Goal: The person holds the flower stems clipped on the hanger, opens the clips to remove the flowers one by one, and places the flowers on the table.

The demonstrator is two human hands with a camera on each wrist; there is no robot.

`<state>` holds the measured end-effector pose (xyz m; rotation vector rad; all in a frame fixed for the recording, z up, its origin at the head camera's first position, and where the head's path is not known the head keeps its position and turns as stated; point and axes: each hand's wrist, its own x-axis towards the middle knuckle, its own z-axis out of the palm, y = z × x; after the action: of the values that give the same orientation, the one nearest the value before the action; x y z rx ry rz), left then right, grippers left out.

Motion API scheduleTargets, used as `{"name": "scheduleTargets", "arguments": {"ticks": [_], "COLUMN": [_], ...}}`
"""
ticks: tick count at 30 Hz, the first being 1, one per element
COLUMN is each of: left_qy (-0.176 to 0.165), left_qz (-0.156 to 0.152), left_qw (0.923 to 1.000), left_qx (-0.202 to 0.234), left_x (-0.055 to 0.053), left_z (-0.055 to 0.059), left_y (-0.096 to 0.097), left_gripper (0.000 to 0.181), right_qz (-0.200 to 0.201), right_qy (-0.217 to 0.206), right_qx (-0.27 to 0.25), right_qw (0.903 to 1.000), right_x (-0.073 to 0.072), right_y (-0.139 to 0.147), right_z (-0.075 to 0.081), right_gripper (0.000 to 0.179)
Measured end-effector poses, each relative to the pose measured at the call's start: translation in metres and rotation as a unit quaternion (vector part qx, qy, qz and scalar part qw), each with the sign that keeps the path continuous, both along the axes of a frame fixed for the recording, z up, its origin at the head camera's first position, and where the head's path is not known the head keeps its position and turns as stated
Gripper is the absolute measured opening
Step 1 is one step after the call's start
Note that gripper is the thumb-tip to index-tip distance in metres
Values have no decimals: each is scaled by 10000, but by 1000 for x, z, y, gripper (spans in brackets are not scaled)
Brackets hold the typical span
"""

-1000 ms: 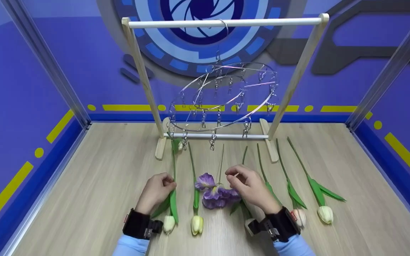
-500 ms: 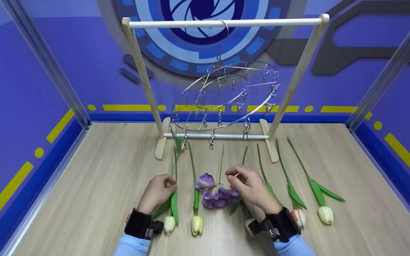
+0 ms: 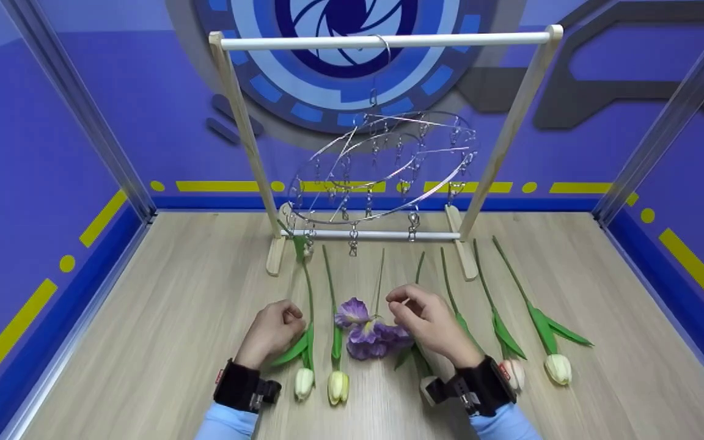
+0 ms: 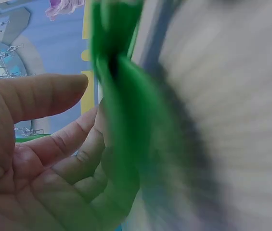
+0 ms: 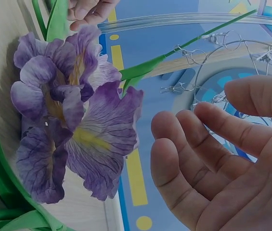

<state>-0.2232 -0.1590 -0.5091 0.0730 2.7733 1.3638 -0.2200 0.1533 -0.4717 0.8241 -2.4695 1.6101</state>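
Note:
My left hand [image 3: 275,330] rests low beside the leftmost tulip on the table, a white tulip [image 3: 304,384], its fingertips right at the stem and leaves. In the left wrist view, a gap shows between thumb and relaxed fingers, and a blurred green leaf [image 4: 126,106] crosses in front of the fingertips. My right hand [image 3: 428,318] hovers with loosely bent fingers and nothing between them. Just left of it lies a purple iris [image 3: 367,336], large in the right wrist view. Beside the iris is a yellow-white tulip [image 3: 338,387].
A wooden stand [image 3: 303,43] carries a spiral metal clip hanger [image 3: 450,177]. A green leaf and stem [image 3: 300,247] show by its left clips. To the right lie more tulips, including a pinkish one [image 3: 514,374] and a white one [image 3: 558,370]. Blue walls [image 3: 71,122] enclose the table.
The leftmost tulip has shifted right, closer to the yellow-white one, and its stem now leans. My left hand has moved very slightly right. The hanger sways a little; my right hand stays still.

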Motion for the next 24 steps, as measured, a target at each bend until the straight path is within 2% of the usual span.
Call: {"name": "scheduleTargets", "arguments": {"ticks": [11,18,24], "left_qy": [60,88,569], "left_qz": [-46,-12,3], "left_qw": [9997,9998,9982], "left_qx": [-241,-172,-177], "left_x": [2,6,9], "left_z": [0,8,22], "left_y": [1,3,2], "left_gripper": [7,6,9], "right_qz": [51,81,77], "right_qy": [-27,3,4], "right_qx": [5,13,37], "right_qw": [10000,10000,10000], "right_x": [1,1,2], "right_y": [0,-2,-2], "right_z": [0,1,2], "right_gripper": [15,13,14]}}
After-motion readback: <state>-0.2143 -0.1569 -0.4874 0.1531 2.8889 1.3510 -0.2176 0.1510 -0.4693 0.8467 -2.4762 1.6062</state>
